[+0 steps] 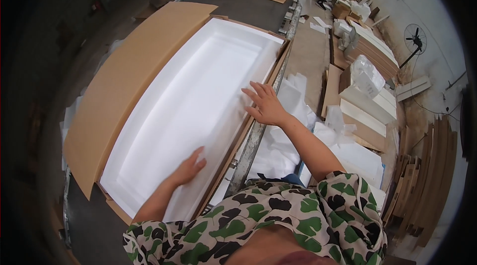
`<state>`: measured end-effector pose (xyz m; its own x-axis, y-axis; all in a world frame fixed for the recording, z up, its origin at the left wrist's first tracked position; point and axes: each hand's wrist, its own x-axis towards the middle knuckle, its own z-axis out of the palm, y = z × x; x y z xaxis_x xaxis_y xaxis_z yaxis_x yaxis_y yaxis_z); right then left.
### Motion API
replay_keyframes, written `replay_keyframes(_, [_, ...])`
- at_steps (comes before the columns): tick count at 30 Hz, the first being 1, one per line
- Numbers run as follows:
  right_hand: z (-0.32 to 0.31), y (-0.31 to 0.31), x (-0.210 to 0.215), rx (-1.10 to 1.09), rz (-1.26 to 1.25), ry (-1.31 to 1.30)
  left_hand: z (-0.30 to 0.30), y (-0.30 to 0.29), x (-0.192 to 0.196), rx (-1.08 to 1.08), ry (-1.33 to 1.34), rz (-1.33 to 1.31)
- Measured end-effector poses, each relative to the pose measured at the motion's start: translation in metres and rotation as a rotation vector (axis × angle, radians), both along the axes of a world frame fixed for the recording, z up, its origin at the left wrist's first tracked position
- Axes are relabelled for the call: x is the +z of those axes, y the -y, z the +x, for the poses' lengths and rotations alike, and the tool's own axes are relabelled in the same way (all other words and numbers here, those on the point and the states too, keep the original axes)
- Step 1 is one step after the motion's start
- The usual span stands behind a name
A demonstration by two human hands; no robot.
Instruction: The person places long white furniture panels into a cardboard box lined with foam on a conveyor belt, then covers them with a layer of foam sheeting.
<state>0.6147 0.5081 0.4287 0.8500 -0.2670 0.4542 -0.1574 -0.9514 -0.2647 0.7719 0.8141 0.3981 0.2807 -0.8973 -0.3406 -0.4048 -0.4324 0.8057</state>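
L hand + R hand, fingers apart, over smooth recessed rect. wht tray, cardbd box

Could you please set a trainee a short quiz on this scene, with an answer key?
1. Which is higher in the picture, the person's left hand or right hand?
2. Fill in the blank: along the left side of the white foam tray, the long cardboard flap is folded ____ (open or shut).
3. True or false: the largest-looking black fan is on the person's right.

Key:
1. The right hand.
2. Open.
3. True.
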Motion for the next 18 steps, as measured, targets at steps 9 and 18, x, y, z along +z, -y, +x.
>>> replay_keyframes(9, [-0.013, 0.007, -0.012, -0.387, 1.019, 0.106, -0.056, -0.044, 0.031, 0.023, 0.052, 0.279])
replay_keyframes(18, [-0.010, -0.054, -0.037, -0.326, 1.175, -0.131, -0.082, -0.138, 0.019, 0.269, -0.349, 0.238])
